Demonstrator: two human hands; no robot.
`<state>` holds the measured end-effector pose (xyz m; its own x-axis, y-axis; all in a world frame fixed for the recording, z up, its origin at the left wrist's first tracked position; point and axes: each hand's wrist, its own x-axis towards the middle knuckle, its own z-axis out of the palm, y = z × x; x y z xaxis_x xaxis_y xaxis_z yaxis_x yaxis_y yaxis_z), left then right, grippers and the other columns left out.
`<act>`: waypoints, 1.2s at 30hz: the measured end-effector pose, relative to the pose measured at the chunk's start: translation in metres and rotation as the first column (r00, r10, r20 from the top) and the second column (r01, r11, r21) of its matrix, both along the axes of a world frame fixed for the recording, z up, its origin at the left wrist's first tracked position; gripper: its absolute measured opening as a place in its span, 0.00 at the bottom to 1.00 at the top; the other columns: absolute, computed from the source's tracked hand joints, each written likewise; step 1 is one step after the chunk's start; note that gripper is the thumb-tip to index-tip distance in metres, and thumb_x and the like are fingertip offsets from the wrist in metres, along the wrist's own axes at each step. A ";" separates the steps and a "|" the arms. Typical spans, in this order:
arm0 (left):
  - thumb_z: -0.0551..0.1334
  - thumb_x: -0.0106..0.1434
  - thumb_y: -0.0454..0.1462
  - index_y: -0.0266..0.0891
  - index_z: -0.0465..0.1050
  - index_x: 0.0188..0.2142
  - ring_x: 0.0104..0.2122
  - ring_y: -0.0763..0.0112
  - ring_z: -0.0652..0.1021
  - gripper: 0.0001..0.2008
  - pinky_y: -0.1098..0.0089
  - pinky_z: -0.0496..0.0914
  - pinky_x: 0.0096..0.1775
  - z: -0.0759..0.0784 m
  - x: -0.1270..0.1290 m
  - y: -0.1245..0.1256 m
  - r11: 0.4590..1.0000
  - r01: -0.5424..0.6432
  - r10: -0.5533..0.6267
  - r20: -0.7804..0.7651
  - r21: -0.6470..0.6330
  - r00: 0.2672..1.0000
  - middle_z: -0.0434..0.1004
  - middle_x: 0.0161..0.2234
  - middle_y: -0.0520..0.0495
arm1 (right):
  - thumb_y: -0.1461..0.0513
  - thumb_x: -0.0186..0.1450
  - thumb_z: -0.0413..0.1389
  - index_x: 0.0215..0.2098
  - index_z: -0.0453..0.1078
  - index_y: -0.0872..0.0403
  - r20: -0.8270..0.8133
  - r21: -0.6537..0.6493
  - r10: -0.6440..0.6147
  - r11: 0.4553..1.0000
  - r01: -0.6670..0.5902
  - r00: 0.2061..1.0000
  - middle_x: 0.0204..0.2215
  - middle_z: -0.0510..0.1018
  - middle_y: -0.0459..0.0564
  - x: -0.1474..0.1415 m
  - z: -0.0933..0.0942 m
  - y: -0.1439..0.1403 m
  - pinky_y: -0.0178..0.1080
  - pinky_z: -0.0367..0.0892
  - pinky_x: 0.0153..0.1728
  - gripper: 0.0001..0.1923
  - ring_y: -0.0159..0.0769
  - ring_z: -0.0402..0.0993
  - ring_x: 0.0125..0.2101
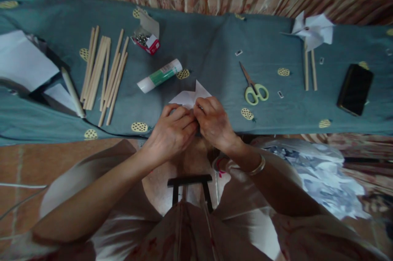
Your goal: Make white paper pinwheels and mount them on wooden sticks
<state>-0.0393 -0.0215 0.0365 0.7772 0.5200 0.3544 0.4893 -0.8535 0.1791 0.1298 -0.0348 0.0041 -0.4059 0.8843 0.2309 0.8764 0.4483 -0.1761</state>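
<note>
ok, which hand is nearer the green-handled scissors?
Right. The right hand sits just left of and below the green-handled scissors; the left hand is farther left, beyond it.

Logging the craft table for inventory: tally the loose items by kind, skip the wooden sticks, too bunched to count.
Glue stick: 1
Scissors: 1
Pin box: 1
Phone: 1
Finished paper pinwheel: 1
Folded white paper, held by the left hand and right hand: 1
Total: 6

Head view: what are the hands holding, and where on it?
Both hands, left hand and right hand, pinch the folded white paper piece at its near edge.
</note>
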 end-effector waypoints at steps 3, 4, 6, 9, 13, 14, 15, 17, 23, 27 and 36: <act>0.57 0.70 0.34 0.39 0.75 0.36 0.39 0.63 0.75 0.08 0.58 0.65 0.46 0.003 -0.007 0.007 0.999 -0.031 0.031 0.031 -0.011 0.999 0.82 0.35 0.49 | 0.69 0.70 0.46 0.40 0.74 0.58 -0.027 -0.006 0.014 1.000 -0.014 1.000 0.43 0.74 0.58 -0.002 -0.001 -0.001 0.47 0.68 0.46 0.14 0.46 0.63 0.44; 0.57 0.70 0.35 0.39 0.75 0.37 0.39 0.62 0.75 0.08 0.58 0.65 0.46 0.002 -0.009 0.010 0.998 -0.053 0.054 0.036 -0.014 0.998 0.82 0.36 0.49 | 0.70 0.70 0.46 0.41 0.74 0.58 -0.045 -0.018 0.018 1.000 -0.018 0.999 0.44 0.74 0.59 -0.002 -0.001 -0.002 0.48 0.68 0.47 0.14 0.47 0.63 0.45; 0.56 0.70 0.36 0.40 0.76 0.37 0.40 0.61 0.76 0.09 0.56 0.66 0.46 0.001 -0.013 0.017 0.993 -0.103 0.105 0.024 -0.062 0.994 0.83 0.38 0.48 | 0.70 0.69 0.46 0.43 0.74 0.58 -0.092 -0.046 0.020 0.999 -0.024 0.996 0.45 0.75 0.60 -0.002 -0.001 -0.002 0.49 0.68 0.47 0.15 0.47 0.64 0.45; 0.57 0.69 0.37 0.39 0.77 0.39 0.41 0.59 0.76 0.10 0.55 0.66 0.45 -0.003 -0.015 0.026 0.979 -0.166 0.172 0.042 -0.122 0.984 0.83 0.37 0.46 | 0.71 0.68 0.45 0.46 0.74 0.57 -0.185 -0.071 0.004 0.997 -0.017 0.983 0.46 0.76 0.58 0.005 -0.001 -0.003 0.49 0.68 0.49 0.17 0.46 0.66 0.46; 0.57 0.69 0.38 0.41 0.77 0.38 0.43 0.57 0.76 0.10 0.53 0.66 0.47 -0.005 -0.012 0.032 0.965 -0.219 0.230 0.062 -0.147 0.971 0.83 0.39 0.46 | 0.71 0.68 0.43 0.49 0.74 0.54 -0.306 -0.060 -0.038 0.998 0.021 0.951 0.47 0.78 0.55 0.019 0.000 -0.003 0.48 0.69 0.51 0.21 0.43 0.69 0.46; 0.58 0.69 0.39 0.41 0.78 0.39 0.44 0.57 0.76 0.10 0.53 0.66 0.47 -0.005 -0.011 0.032 0.961 -0.224 0.236 0.060 -0.162 0.970 0.83 0.40 0.46 | 0.70 0.68 0.43 0.49 0.74 0.53 -0.322 -0.048 -0.049 0.998 0.036 0.946 0.47 0.78 0.54 0.023 0.001 -0.003 0.48 0.70 0.51 0.21 0.42 0.70 0.46; 0.58 0.69 0.39 0.41 0.78 0.39 0.44 0.57 0.76 0.10 0.53 0.66 0.47 -0.006 -0.011 0.032 0.957 -0.228 0.241 0.056 -0.177 0.969 0.83 0.40 0.45 | 0.69 0.68 0.43 0.49 0.74 0.53 -0.330 -0.035 -0.062 0.998 0.053 0.942 0.48 0.78 0.53 0.027 0.002 -0.002 0.48 0.70 0.51 0.20 0.42 0.71 0.46; 0.58 0.69 0.39 0.41 0.78 0.40 0.44 0.56 0.76 0.10 0.53 0.67 0.47 -0.007 -0.010 0.033 0.953 -0.234 0.247 0.049 -0.194 0.968 0.82 0.41 0.45 | 0.68 0.69 0.44 0.49 0.74 0.53 -0.330 -0.021 -0.103 0.995 0.102 0.938 0.49 0.79 0.52 0.033 0.004 0.000 0.47 0.70 0.52 0.20 0.42 0.72 0.47; 0.59 0.68 0.40 0.39 0.78 0.43 0.46 0.57 0.76 0.11 0.57 0.69 0.49 -0.006 -0.006 0.036 0.933 -0.255 0.274 0.040 -0.254 0.961 0.82 0.44 0.42 | 0.65 0.70 0.46 0.55 0.70 0.61 -0.270 -0.096 -0.259 0.966 0.242 0.927 0.52 0.78 0.61 0.039 0.009 0.006 0.51 0.65 0.58 0.19 0.47 0.72 0.53; 0.60 0.66 0.38 0.35 0.76 0.46 0.46 0.57 0.78 0.12 0.59 0.71 0.50 -0.003 -0.006 0.035 0.928 -0.242 0.259 0.023 -0.283 0.966 0.80 0.47 0.39 | 0.63 0.69 0.48 0.56 0.70 0.60 -0.266 -0.128 -0.268 0.962 0.241 0.926 0.52 0.78 0.61 0.036 0.011 0.007 0.52 0.66 0.58 0.20 0.48 0.74 0.53; 0.59 0.62 0.34 0.38 0.76 0.45 0.46 0.57 0.80 0.13 0.60 0.75 0.49 -0.015 -0.016 0.033 0.935 -0.232 0.261 0.079 -0.270 0.962 0.80 0.46 0.41 | 0.62 0.64 0.54 0.50 0.73 0.57 -0.467 -0.294 -0.399 0.912 0.286 0.789 0.45 0.82 0.57 0.033 0.013 -0.005 0.47 0.75 0.45 0.18 0.41 0.80 0.36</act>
<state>-0.0551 0.0113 0.0218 0.5760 0.7745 0.2614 0.6425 -0.6266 0.4410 0.1625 -0.0394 0.0170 0.0583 0.9908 0.1219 0.7242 0.0420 -0.6883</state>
